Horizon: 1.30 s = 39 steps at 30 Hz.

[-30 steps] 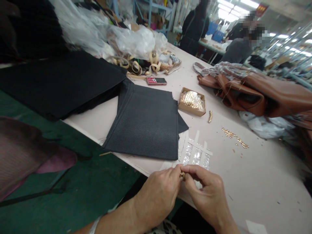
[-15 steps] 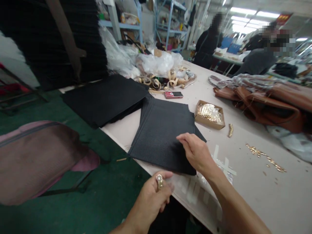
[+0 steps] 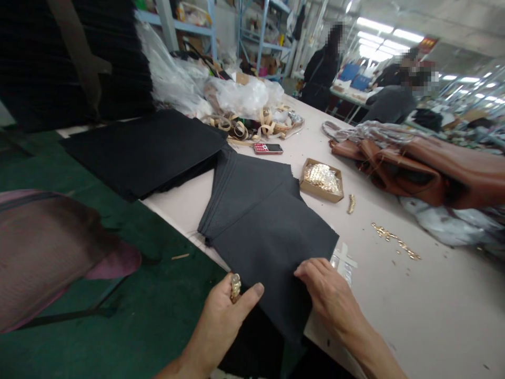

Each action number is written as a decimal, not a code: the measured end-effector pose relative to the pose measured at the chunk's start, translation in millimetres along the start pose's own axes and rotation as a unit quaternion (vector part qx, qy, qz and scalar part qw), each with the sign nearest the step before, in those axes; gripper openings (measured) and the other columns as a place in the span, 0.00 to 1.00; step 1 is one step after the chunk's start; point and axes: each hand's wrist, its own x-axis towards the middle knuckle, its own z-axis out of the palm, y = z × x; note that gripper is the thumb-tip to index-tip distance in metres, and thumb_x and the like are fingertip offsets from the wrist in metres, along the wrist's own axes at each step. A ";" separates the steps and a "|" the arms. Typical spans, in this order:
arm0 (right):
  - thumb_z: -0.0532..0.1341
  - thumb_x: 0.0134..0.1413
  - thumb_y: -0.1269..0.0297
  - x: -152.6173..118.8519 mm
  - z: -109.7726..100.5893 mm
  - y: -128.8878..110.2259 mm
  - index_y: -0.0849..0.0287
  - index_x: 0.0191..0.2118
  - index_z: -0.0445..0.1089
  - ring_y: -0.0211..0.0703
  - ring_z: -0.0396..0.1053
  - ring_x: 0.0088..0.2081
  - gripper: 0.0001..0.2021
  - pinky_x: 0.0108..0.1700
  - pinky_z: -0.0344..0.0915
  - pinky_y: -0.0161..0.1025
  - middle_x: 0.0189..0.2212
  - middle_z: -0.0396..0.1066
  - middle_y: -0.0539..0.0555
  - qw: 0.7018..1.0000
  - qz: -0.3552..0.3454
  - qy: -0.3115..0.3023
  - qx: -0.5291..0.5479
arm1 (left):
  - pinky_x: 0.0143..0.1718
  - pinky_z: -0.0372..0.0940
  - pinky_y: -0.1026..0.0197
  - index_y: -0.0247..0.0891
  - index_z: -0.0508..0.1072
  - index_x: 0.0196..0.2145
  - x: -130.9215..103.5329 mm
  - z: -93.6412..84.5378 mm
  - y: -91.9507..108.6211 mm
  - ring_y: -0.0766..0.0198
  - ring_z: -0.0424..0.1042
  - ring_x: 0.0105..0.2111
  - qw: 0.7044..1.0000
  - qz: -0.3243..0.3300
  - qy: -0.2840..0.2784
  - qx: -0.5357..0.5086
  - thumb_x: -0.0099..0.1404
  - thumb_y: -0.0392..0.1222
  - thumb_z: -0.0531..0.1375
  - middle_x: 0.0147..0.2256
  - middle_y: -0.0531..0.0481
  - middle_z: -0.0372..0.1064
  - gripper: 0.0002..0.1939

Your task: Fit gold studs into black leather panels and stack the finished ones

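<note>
My left hand [image 3: 221,318] is closed round a short stack of gold metal pieces [image 3: 235,287], which shows above the fingers. Its thumb stretches over the near left edge of a black leather-like panel [image 3: 272,247]; the other fingers are largely hidden. On the right, my right hand [image 3: 325,289] pinches the same panel near its right edge. The panel lies turned across a pile of similar dark panels [image 3: 244,184], and its near corner hangs past the table's edge.
Another black stack [image 3: 145,147] lies to the left. Behind are a red phone [image 3: 268,148], straps and plastic bags [image 3: 248,97]. A cardboard box of gold pieces [image 3: 321,181], loose gold pieces [image 3: 394,241] and brown leather goods [image 3: 426,163] are rightward. A covered chair [image 3: 51,258] stands left.
The top panel has been pulled toward me and turned over the table's edge. My right hand has closed on its edge, and my left hand has come up to its near left side.
</note>
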 end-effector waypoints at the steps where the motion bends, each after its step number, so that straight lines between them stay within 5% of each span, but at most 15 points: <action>1: 0.50 0.68 0.73 -7.3 -1.4 -1.5 0.57 0.40 0.69 0.46 0.67 0.43 0.11 0.45 0.64 0.41 0.39 0.72 0.55 0.999 0.011 0.003 0.036 | 0.21 0.52 0.69 0.38 0.70 0.32 -0.1 3.7 2.6 0.71 0.53 0.21 0.999 -0.011 -0.023 -0.031 0.60 0.55 0.66 0.24 0.58 0.60 0.17; 5: 0.54 0.67 0.67 -11.0 -6.2 -5.1 0.54 0.41 0.73 0.41 0.71 0.39 0.09 0.41 0.66 0.38 0.37 0.73 0.52 0.979 0.089 0.042 0.176 | 0.18 0.52 0.71 0.37 0.73 0.36 0.6 19.3 16.2 0.72 0.60 0.21 0.985 -0.045 -0.073 -0.148 0.60 0.51 0.66 0.29 0.52 0.70 0.14; 8: 0.61 0.61 0.62 6.7 -2.9 -1.6 0.55 0.42 0.73 0.39 0.73 0.34 0.07 0.38 0.69 0.37 0.33 0.75 0.51 0.938 0.183 0.075 0.285 | 0.14 0.44 0.72 0.38 0.71 0.29 3.4 26.0 24.4 0.76 0.50 0.15 0.982 -0.055 -0.057 -0.170 0.56 0.48 0.68 0.20 0.59 0.60 0.13; 11: 0.66 0.54 0.57 28.2 5.5 4.7 0.59 0.38 0.74 0.39 0.73 0.30 0.11 0.34 0.71 0.36 0.28 0.75 0.51 0.884 0.235 0.048 0.401 | 0.13 0.41 0.73 0.38 0.68 0.28 8.2 26.6 29.3 0.78 0.43 0.13 0.980 -0.079 -0.056 -0.172 0.52 0.46 0.70 0.18 0.63 0.54 0.15; 16: 0.72 0.39 0.54 45.7 11.9 9.6 0.62 0.33 0.74 0.36 0.72 0.24 0.18 0.28 0.71 0.32 0.23 0.74 0.49 0.810 0.310 0.007 0.498 | 0.13 0.40 0.72 0.37 0.71 0.34 20.1 25.5 33.6 0.80 0.45 0.13 0.978 -0.108 -0.076 -0.160 0.51 0.47 0.70 0.22 0.60 0.62 0.17; 25: 0.71 0.42 0.53 54.1 6.1 6.4 0.61 0.34 0.74 0.30 0.60 0.15 0.17 0.19 0.67 0.30 0.13 0.63 0.42 0.808 0.307 -0.031 0.501 | 0.13 0.38 0.72 0.37 0.73 0.35 27.6 28.2 36.3 0.79 0.45 0.14 0.977 -0.116 -0.134 -0.122 0.58 0.45 0.65 0.21 0.58 0.65 0.10; 33: 0.72 0.42 0.54 56.1 7.6 5.4 0.61 0.34 0.72 0.30 0.62 0.17 0.17 0.21 0.69 0.31 0.16 0.64 0.42 0.804 0.294 -0.041 0.516 | 0.15 0.44 0.72 0.37 0.77 0.41 25.6 28.9 33.6 0.75 0.54 0.17 0.980 -0.098 -0.135 -0.108 0.60 0.45 0.64 0.26 0.54 0.70 0.13; 36: 0.73 0.40 0.56 55.6 7.1 5.0 0.60 0.38 0.69 0.30 0.64 0.17 0.21 0.19 0.70 0.32 0.22 0.66 0.42 0.792 0.292 -0.013 0.535 | 0.28 0.64 0.68 0.38 0.78 0.42 22.7 31.2 36.7 0.68 0.67 0.25 0.979 -0.056 -0.161 -0.112 0.62 0.44 0.63 0.31 0.50 0.74 0.12; 39: 0.74 0.36 0.55 53.2 5.9 4.7 0.59 0.38 0.67 0.31 0.65 0.17 0.24 0.20 0.70 0.32 0.23 0.67 0.42 0.778 0.295 -0.009 0.555 | 0.43 0.68 0.63 0.39 0.79 0.42 18.6 32.3 38.4 0.62 0.73 0.35 0.981 -0.019 -0.175 -0.086 0.64 0.46 0.63 0.36 0.49 0.77 0.12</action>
